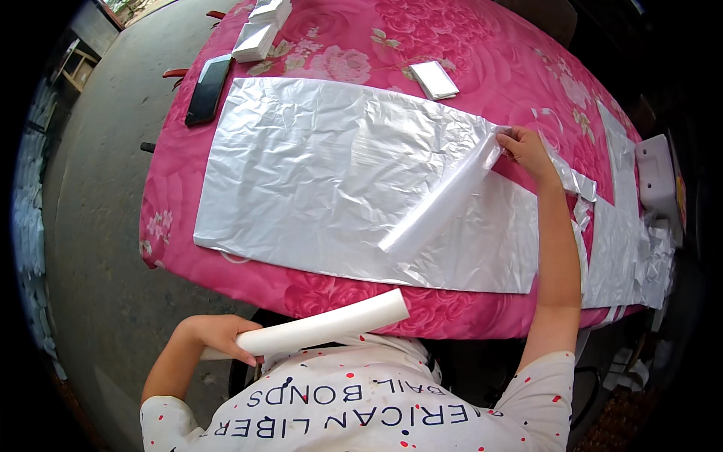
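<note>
A stack of silvery plastic sheets (316, 173) lies flat on a table with a pink flowered cloth (467, 45). My right hand (526, 149) pinches the far right corner of the top sheet and folds a clear strip of it (440, 203) back across the stack. My left hand (220, 335) is below the table's near edge, close to my body, gripping a white rolled tube (324, 325) that points up to the right.
A black phone (208, 90) lies at the table's far left edge. White folded packs (260, 30) sit at the far end, and a small white pack (434, 79) is beyond the sheets. More silvery sheets and offcuts (621, 241) and a white device (657, 177) are at the right.
</note>
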Action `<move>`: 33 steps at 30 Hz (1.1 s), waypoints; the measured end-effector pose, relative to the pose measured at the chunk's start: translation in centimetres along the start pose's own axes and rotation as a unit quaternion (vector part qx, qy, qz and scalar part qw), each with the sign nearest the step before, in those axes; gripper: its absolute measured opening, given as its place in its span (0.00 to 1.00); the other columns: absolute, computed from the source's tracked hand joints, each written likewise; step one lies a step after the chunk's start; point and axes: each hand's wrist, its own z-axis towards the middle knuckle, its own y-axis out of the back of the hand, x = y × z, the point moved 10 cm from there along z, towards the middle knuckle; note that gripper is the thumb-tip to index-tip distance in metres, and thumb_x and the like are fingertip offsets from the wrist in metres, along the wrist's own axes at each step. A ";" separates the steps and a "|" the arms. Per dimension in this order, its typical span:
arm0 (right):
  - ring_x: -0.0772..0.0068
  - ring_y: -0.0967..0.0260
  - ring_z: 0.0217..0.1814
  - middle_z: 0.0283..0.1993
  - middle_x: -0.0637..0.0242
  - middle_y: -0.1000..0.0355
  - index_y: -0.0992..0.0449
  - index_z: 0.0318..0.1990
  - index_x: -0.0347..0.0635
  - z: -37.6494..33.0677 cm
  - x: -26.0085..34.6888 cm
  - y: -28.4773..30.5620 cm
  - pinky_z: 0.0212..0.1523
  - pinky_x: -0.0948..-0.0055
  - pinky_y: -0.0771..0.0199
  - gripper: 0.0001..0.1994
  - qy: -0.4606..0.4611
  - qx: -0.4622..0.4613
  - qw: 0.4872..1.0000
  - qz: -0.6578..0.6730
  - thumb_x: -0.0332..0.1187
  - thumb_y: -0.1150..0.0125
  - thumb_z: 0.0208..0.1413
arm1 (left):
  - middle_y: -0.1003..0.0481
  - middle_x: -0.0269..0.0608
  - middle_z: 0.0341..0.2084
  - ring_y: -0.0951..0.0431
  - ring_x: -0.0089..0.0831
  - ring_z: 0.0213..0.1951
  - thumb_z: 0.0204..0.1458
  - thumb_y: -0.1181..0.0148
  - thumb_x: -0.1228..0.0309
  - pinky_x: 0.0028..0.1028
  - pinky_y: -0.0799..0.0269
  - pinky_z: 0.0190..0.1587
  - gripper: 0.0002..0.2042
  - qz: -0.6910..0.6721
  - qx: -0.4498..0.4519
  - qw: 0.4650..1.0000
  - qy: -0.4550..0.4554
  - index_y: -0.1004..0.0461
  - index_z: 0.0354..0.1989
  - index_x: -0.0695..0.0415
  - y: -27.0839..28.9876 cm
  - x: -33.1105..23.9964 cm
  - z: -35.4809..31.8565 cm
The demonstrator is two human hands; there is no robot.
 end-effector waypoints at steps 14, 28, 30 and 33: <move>0.84 0.40 0.20 0.19 0.73 0.33 0.24 0.31 0.36 2.3 6.0 -12.7 0.21 0.79 0.40 0.07 0.046 0.137 0.988 -0.056 0.31 0.40 0.50 | 0.30 0.45 0.44 0.31 0.41 0.47 0.44 0.38 0.64 0.38 0.37 0.54 0.21 0.470 -0.414 0.610 -0.485 0.31 0.46 0.59 2.9 -23.8 3.6; 0.76 0.33 0.35 0.40 0.64 0.29 0.28 0.47 0.37 0.9 6.8 -10.2 0.34 0.76 0.31 0.15 0.065 -0.032 0.997 0.019 0.31 0.42 0.52 | 0.55 0.57 0.64 0.58 0.45 0.66 0.48 0.54 0.46 0.40 0.65 0.66 0.40 0.621 -0.215 0.640 -0.398 0.52 0.63 0.63 -2.8 -17.2 10.2; 0.71 0.32 0.40 0.45 0.60 0.30 0.30 0.50 0.38 -2.7 8.2 -10.4 0.40 0.73 0.31 0.18 0.152 -0.112 0.981 -0.048 0.32 0.42 0.52 | 0.56 0.57 0.64 0.58 0.46 0.66 0.48 0.54 0.46 0.41 0.65 0.66 0.39 0.614 -0.227 0.647 -0.390 0.51 0.63 0.61 -3.0 -16.8 10.2; 0.54 0.35 0.50 0.48 0.54 0.32 0.29 0.49 0.40 -12.5 12.4 -15.8 0.51 0.64 0.36 0.18 0.285 -0.002 0.942 -0.179 0.35 0.41 0.50 | 0.56 0.57 0.64 0.58 0.46 0.66 0.49 0.55 0.45 0.41 0.65 0.66 0.39 0.598 -0.244 0.658 -0.387 0.51 0.63 0.61 -3.4 -16.8 9.8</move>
